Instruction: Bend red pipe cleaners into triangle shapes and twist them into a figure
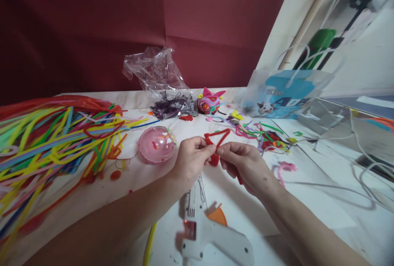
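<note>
Both of my hands meet over the middle of the table, pinching a red pipe cleaner (225,134) bent into an open triangle. My left hand (194,155) grips it at the lower left corner. Close beside it, my right hand (243,161) is closed on the right part, and a red end pokes out below its fingers. A further red piece hangs just under the left fingertips. Below the hands lies a white glue gun (203,233) with a small red light lit. An orange piece (218,216) rests against the gun.
Many coloured pipe cleaners (70,143) spread over the left side. A pink bowl (156,145) holds small scraps. Behind stand a clear plastic bag (163,77), a pink animal-like figure (211,101) and a blue-printed bag (286,93). Scraps and white cables (363,163) lie at right.
</note>
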`<move>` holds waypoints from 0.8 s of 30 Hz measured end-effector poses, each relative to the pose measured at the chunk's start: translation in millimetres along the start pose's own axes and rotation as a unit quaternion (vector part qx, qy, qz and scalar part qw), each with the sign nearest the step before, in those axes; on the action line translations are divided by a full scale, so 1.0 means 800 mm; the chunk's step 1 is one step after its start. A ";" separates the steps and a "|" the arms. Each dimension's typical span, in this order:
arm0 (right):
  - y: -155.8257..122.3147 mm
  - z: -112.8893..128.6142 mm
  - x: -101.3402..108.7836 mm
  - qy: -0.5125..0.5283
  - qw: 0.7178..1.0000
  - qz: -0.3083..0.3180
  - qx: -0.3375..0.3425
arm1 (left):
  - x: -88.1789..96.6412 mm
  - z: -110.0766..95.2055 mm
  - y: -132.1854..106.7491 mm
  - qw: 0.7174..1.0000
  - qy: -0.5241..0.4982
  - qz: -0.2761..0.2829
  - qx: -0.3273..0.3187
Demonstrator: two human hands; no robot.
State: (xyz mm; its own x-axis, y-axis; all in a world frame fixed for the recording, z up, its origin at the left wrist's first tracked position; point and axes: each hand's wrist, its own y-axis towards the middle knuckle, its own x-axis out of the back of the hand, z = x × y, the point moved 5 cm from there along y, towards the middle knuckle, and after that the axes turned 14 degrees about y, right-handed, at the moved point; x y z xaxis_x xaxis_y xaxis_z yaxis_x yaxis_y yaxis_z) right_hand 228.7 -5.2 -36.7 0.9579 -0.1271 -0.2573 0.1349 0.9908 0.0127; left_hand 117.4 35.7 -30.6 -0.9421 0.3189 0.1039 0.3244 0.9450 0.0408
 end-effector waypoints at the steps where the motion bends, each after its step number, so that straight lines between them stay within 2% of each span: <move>1: 0.000 -0.001 -0.001 -0.005 1.000 0.002 0.003 | 0.001 -0.001 0.000 1.000 0.012 -0.006 -0.002; 6: 0.002 -0.006 -0.002 -0.013 1.000 0.018 0.009 | 0.001 -0.005 -0.001 0.998 0.059 -0.004 -0.027; 11: -0.001 -0.010 -0.008 -0.013 0.998 0.056 -0.017 | 0.006 -0.006 0.001 0.986 0.137 -0.032 -0.084; 14: -0.003 -0.013 -0.011 -0.019 0.995 0.088 -0.039 | 0.012 -0.003 0.007 0.983 0.154 -0.048 -0.083; 17: -0.004 -0.011 -0.013 -0.038 0.992 0.118 -0.037 | 0.017 0.000 0.014 0.988 0.138 -0.044 -0.049; 21: -0.003 0.009 -0.003 -0.074 0.994 0.055 0.060 | 0.019 0.004 0.017 0.998 0.041 0.010 0.048; 24: -0.009 0.027 -0.003 -0.179 0.965 0.047 0.185 | 0.014 0.002 0.013 0.994 -0.011 0.057 0.094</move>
State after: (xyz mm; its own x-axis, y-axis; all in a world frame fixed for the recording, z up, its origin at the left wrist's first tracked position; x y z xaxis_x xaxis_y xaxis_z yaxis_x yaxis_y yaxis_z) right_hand 231.0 -13.2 -15.4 0.9874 -0.1121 0.1120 0.0614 0.9223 0.3816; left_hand 110.0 49.3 -30.7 -0.9028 0.4233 0.0754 0.4086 0.8993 -0.1561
